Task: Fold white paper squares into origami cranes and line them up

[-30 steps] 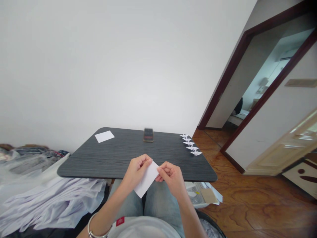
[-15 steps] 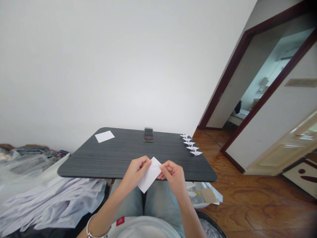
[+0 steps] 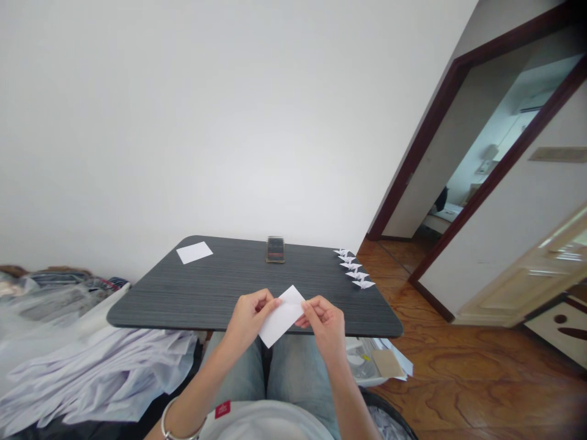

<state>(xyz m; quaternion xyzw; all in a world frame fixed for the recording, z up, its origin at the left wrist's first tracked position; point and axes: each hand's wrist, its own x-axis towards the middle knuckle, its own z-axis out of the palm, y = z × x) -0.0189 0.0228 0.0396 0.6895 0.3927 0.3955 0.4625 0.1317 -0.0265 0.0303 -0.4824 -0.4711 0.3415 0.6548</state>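
Note:
A white rectangular sheet of paper (image 3: 282,316) is held in the air above the table's front edge. My left hand (image 3: 250,319) pinches its left end, and my right hand (image 3: 324,327) pinches its right end. A second white paper sheet (image 3: 194,252) lies flat at the far left of the dark grey wood-grain table (image 3: 183,299). Several white origami cranes (image 3: 351,266) stand in a diagonal row at the table's far right corner. A phone (image 3: 275,249) stands upright on a small stand at the far edge.
A heap of pale plastic-wrapped clothing (image 3: 92,373) lies left of my knees. Papers and a brown envelope (image 3: 387,363) sit below the table's right edge. A wood floor (image 3: 472,379) spreads to the right, with a doorway (image 3: 495,159) beyond. A wall rises behind the table.
The paper has rotated and risen a little, its upper corner now tilted to the right. My right hand has moved slightly right and my left hand slightly up.

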